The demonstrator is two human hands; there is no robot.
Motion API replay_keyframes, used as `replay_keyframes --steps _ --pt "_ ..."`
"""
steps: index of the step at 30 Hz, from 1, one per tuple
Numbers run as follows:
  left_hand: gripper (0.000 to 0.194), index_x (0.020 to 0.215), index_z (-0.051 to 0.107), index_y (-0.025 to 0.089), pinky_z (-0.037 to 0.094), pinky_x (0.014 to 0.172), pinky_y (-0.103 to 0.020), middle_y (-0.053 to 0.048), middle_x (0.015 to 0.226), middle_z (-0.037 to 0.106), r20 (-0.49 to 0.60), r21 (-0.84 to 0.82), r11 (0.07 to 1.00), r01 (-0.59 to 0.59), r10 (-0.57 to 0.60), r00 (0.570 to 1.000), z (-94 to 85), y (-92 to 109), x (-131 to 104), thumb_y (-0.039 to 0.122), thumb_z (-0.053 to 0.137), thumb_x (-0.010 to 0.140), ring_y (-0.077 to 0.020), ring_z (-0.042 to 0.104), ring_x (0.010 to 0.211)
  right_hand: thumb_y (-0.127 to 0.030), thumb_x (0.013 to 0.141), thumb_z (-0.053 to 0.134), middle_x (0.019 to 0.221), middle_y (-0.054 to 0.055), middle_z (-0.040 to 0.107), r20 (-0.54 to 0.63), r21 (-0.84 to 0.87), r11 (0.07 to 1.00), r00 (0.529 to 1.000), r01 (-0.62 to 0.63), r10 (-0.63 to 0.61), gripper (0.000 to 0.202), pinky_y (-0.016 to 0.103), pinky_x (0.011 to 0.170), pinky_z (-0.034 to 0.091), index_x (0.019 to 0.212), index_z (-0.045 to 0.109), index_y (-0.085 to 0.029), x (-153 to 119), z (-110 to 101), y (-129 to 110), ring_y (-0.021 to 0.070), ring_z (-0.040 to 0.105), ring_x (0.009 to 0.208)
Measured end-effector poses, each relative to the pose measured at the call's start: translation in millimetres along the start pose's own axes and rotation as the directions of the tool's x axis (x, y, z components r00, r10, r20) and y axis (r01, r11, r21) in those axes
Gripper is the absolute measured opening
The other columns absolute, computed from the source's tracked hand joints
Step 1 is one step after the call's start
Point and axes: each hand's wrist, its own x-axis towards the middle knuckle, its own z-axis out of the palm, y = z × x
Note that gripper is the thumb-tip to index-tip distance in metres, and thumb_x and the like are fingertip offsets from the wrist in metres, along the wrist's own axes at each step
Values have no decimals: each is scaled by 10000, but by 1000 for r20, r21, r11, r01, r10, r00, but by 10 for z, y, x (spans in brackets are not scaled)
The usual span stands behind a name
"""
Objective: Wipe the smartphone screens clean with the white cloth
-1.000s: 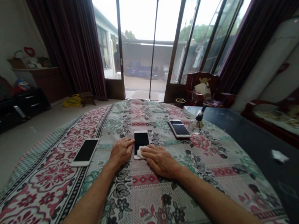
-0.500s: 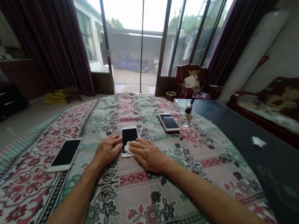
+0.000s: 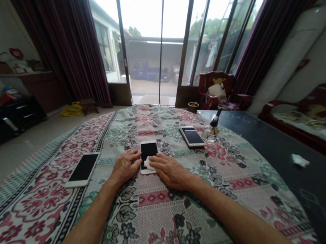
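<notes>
A white-framed smartphone with a dark screen lies face up on the patterned tablecloth between my two hands. My left hand rests low on the cloth, its fingertips and thumb against the phone's left edge, holding it. A crumpled white tissue is pressed on the lower part of the screen under the fingers of my right hand, which are closed together over it. Part of the tissue and the phone's lower right corner are hidden by that hand.
Left of my hands lies a larger white phone or small tablet. A second smartphone lies to the right, beside a clear glass jar with a dark top. Another crumpled tissue is on the dark surface beyond the tablecloth's right edge.
The whole view has shifted slightly, so everything appears a little further right and lower. Both hands stay at the smartphone, with the tissue still under the right fingers.
</notes>
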Motion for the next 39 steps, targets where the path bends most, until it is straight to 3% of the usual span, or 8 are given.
replay_keyframes --steps 5,13,18,24,32,39 --pt "314 1094 695 231 394 1040 -378 -43 1193 651 19 12 1000 6 -6 1000 -11 32 2 268 546 819 -221 543 1159 -189 953 332 1376 46 507 -42 -2 1000 999 -26 26 379 417 1062 343 1267 545 -213 169 32 154 204 417 1265" --pt "310 1092 699 242 375 1057 -372 -36 1201 649 11 29 999 21 -21 1000 -4 57 -8 245 548 821 -233 520 1195 -92 893 362 1226 68 604 -31 -49 994 994 -102 101 363 315 976 386 1126 625 -184 733 42 523 187 494 1133" --pt "315 1097 698 250 369 1064 -392 -38 1212 644 -11 18 999 31 -31 999 8 52 -13 244 553 817 -246 520 1200 -51 848 370 1138 60 634 8 -99 986 991 -135 136 368 281 935 395 1072 625 -192 903 68 518 186 514 1080" --pt "328 1119 687 246 360 1068 -377 -35 1239 628 14 27 998 48 -48 999 12 52 -14 237 547 822 -240 494 1227 -63 819 384 1327 62 538 1 -109 989 995 -96 97 450 352 1010 361 1211 567 -188 651 84 297 215 438 1211" --pt "338 1167 656 244 380 1044 -359 -46 1252 612 81 37 999 0 -3 997 -55 47 -14 268 516 860 -222 497 1211 -67 823 384 1397 70 484 9 -44 997 998 -69 70 510 397 1054 342 1300 520 -189 240 20 53 218 398 1289" --pt "422 1322 519 260 298 1084 -470 -59 1419 471 180 131 991 14 -38 983 -81 54 -108 325 456 910 -293 341 1350 -79 844 371 1401 43 487 5 -11 1000 1000 -25 25 495 397 1076 330 1302 517 -199 -22 -2 -113 216 385 1311"
